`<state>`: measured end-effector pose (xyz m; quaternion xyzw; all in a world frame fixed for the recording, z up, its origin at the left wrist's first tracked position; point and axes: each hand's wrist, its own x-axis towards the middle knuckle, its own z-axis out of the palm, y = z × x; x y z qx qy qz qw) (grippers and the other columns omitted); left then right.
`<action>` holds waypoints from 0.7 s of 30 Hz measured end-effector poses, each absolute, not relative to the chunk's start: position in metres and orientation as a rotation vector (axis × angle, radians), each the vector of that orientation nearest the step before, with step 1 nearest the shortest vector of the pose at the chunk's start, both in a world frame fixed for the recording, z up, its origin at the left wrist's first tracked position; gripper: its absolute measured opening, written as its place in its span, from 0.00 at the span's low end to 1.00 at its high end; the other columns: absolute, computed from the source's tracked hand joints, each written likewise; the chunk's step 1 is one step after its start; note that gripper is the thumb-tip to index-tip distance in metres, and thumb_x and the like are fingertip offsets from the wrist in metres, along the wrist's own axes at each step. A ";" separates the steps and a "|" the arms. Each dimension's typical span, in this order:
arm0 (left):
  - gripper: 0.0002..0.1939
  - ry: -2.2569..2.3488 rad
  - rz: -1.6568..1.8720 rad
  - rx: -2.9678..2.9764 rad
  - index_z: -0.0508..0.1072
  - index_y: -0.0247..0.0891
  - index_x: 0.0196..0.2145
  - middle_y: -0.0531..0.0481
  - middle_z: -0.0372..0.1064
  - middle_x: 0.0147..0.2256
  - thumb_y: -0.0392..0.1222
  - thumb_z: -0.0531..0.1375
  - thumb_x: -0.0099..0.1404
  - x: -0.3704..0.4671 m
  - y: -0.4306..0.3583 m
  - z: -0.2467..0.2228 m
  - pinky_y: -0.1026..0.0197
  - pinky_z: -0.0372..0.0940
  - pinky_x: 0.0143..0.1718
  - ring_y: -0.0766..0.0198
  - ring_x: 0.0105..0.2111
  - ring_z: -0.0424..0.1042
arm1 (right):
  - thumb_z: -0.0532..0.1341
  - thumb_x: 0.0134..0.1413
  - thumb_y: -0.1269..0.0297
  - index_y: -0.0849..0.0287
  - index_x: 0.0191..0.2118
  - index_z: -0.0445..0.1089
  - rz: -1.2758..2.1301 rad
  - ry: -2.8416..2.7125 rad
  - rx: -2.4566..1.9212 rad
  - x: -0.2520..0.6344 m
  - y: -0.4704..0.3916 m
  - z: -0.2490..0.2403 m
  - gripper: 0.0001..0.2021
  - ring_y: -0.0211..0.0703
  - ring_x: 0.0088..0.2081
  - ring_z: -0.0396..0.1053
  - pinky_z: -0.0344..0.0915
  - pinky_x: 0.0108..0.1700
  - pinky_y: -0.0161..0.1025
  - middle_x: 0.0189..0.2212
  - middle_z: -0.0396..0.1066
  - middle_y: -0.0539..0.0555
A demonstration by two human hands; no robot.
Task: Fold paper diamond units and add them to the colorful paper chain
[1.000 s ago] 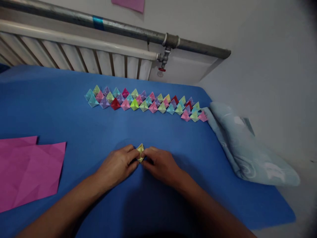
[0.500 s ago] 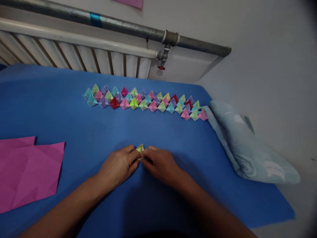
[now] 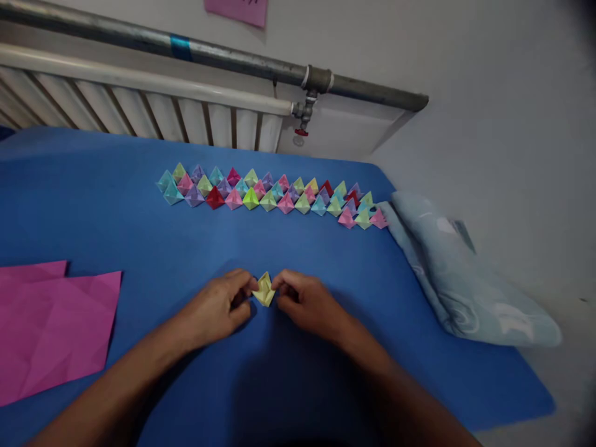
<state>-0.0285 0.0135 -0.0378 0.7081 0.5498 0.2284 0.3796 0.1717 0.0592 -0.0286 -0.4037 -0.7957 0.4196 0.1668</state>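
A small yellow folded paper boat (image 3: 264, 290) sits on the blue surface (image 3: 186, 245) between my two hands. At its left tip is my left hand (image 3: 226, 302), the index fingertip touching it and the thumb lower and apart. My right hand (image 3: 305, 302) meets the right tip with its fingertips, its fingers curled and the thumb a little below. Beyond the hands, several small folded paper boats (image 3: 250, 197) in many colours stand in long, close rows.
Large pink paper sheets (image 3: 60, 329) lie at the left. A folded light blue cloth (image 3: 470, 279) rests along the right edge. Behind the surface are a white radiator (image 3: 153, 81), a metal pipe (image 3: 377, 92) and a red valve handle (image 3: 301, 132).
My fingers have loosened and drawn slightly apart from the yellow boat, which now shows whole. Its sides look more spread. The camera view has shifted slightly.
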 end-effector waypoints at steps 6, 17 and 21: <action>0.07 1.618 0.748 1.682 0.69 0.39 0.33 0.55 0.64 0.26 0.43 0.55 0.60 -0.025 0.020 -0.045 0.63 0.59 0.26 0.67 0.23 0.63 | 0.59 0.53 0.74 0.58 0.29 0.65 1.001 -2.205 -1.251 0.168 0.062 -0.036 0.05 0.33 0.27 0.60 0.55 0.32 0.31 0.25 0.63 0.46; 0.09 1.761 0.514 2.041 0.69 0.38 0.29 0.52 0.67 0.28 0.41 0.53 0.66 -0.017 0.022 -0.051 0.62 0.59 0.30 0.64 0.28 0.68 | 0.56 0.58 0.71 0.59 0.28 0.67 0.655 -2.410 -1.387 0.155 0.062 -0.039 0.07 0.36 0.29 0.62 0.54 0.34 0.35 0.27 0.68 0.50; 0.10 1.786 0.474 2.061 0.69 0.38 0.29 0.50 0.69 0.29 0.41 0.53 0.66 -0.015 0.021 -0.050 0.61 0.60 0.30 0.63 0.28 0.68 | 0.56 0.58 0.70 0.60 0.30 0.68 0.608 -2.435 -1.474 0.152 0.062 -0.039 0.07 0.37 0.30 0.63 0.53 0.34 0.35 0.28 0.69 0.51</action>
